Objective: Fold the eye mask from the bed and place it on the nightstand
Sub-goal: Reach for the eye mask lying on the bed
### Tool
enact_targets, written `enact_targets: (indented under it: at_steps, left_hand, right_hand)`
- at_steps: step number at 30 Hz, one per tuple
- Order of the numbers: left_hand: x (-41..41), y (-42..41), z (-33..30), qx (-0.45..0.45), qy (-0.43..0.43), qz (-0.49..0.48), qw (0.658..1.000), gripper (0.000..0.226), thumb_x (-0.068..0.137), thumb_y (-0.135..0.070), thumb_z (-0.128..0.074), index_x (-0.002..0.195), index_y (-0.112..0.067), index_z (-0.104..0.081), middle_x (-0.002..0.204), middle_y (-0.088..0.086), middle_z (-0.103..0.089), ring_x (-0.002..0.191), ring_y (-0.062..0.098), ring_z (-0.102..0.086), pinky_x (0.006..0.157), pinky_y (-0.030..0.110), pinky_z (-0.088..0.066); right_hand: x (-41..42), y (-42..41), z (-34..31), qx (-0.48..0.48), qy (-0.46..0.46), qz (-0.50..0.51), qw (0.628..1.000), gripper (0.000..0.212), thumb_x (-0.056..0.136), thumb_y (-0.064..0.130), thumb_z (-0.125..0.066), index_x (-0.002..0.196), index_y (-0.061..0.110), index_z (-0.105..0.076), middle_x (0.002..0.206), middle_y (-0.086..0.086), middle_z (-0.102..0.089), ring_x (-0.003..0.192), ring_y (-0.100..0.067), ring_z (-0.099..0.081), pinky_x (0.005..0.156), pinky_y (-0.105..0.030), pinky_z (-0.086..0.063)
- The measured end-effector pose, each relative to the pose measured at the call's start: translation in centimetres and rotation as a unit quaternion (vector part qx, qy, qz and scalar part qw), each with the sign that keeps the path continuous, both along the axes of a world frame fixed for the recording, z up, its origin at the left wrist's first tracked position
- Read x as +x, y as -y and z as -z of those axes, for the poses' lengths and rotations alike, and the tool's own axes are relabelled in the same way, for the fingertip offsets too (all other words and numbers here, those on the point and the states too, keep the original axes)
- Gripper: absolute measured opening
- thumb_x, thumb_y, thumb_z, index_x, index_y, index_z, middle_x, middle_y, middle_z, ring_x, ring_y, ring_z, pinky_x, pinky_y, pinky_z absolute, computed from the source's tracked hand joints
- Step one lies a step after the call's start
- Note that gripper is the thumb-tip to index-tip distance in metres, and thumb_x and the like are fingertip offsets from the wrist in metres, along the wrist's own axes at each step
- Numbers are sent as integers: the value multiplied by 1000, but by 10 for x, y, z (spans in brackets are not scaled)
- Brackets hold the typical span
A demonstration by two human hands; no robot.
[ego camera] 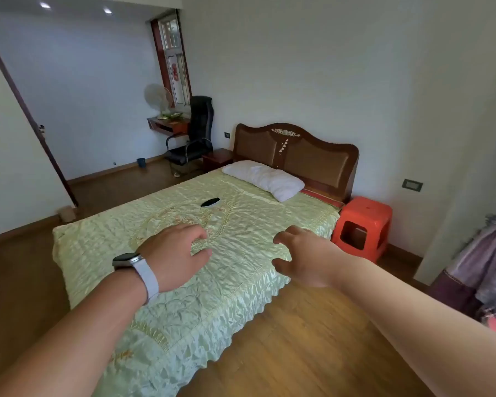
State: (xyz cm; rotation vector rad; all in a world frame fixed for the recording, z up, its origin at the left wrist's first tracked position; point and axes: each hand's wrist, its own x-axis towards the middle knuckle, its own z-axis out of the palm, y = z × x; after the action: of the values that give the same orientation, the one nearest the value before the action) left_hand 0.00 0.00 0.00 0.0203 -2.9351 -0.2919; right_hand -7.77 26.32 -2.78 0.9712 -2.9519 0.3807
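Head view: black eye mask [210, 202] is lying flat on the pale green bedspread [241, 224], mid-bed, nearer the white pillow [265, 179] than the foot. Both arms are reaching out over the near end of the bed. Left hand [178, 253], smartwatch [126, 260] on its wrist, is hovering palm down, fingers spread, grasping nothing. Right hand [304, 256] is hovering with fingers curled loosely apart, also empty. Dark wood nightstand [216, 159] is sitting left of the headboard [295, 156]; red plastic stool [362, 224] is standing right of the bed.

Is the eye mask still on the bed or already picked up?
On the bed: the eye mask lies on the bedspread, beyond both empty hands.
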Motion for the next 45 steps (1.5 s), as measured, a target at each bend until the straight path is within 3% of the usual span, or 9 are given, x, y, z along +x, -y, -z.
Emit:
enact_targets:
  at_steps: [10,24,27,29,33,40,45]
  left_hand:
    - [-52,9,16,30,10,-8,999,45,89,-52,-51,129,-30,-54,135,-7,-57,113,17,-57,87,34,-50]
    - [-201,77,7,52,21,21,998,43,89,-50,-53,126,-28,-56,135,-5,-58,117,16,-57,89,32,-49]
    - [-232,91,5,53,12,26,998,42,90,-49,-53,126,-29,-56,137,-6,-57,106,14,-58,82,29,-47]
    - [-251,98,8,54,6,25,998,43,90,-49,-53,128,-29,-55,137,-7,-56,96,13,-57,77,28,-44]
    - [-280,107,19,54,31,27,998,42,90,-50,-53,126,-30,-56,134,-8,-58,112,14,-58,85,30,-49]
    - [-347,107,31,48,65,-14,997,46,89,-51,-54,129,-29,-55,136,-7,-56,116,14,-58,92,34,-50]
    - [-419,79,27,23,59,-35,997,48,89,-52,-52,131,-30,-52,138,-7,-57,114,16,-59,87,33,-51]
  right_hand:
    - [-49,15,1,-5,3,5,1000,53,86,52,-53,132,26,-44,129,1,-48,105,-22,-53,81,-38,-48]
    - [-179,81,-13,-40,-13,36,998,47,86,49,-54,127,26,-49,122,1,-54,94,-17,-55,79,-37,-50]
    - [-206,93,-12,-54,-27,42,997,47,85,50,-55,126,27,-50,122,2,-55,88,-13,-52,77,-35,-50]
    - [-225,99,-8,-58,-33,41,997,47,85,50,-55,126,27,-50,123,2,-55,91,-14,-54,76,-34,-49]
    - [-260,107,2,-55,-20,29,998,47,85,51,-55,125,27,-50,121,3,-56,95,-16,-56,78,-35,-49]
    - [-345,100,18,-83,-8,2,997,45,87,49,-54,125,26,-52,123,3,-58,105,-18,-57,84,-38,-50]
    - [-425,79,26,-109,3,-21,994,44,87,45,-56,125,23,-53,122,1,-59,104,-17,-57,85,-35,-49]
